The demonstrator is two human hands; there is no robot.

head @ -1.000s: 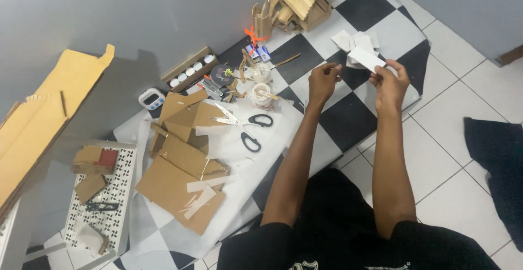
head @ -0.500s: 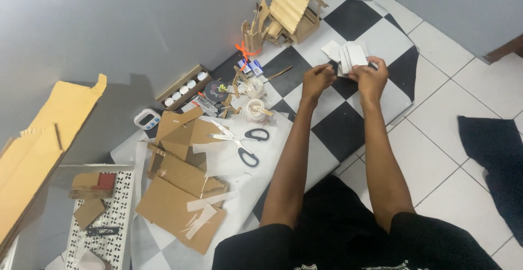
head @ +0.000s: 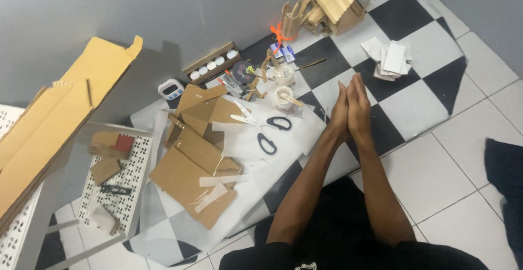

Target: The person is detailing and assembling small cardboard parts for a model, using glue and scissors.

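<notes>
Black and white checked matting (head: 419, 93) is spread over the tiled floor, and above it the left hand (head: 340, 112) and the right hand (head: 359, 109) are pressed flat together, palm against palm, fingers straight and pointing away; nothing is held between them as far as can be seen. A small stack of white paper pieces (head: 389, 60) is laid on the mat just beyond the hands, to the far right, apart from them. Farther off, a model house of wooden sticks (head: 335, 0) is set against the grey wall. To the left of the hands, black-handled scissors (head: 269, 131) are laid on a white sheet, with a small white cup (head: 283, 96) beside them and brown cardboard pieces (head: 199, 161) farther left.
</notes>
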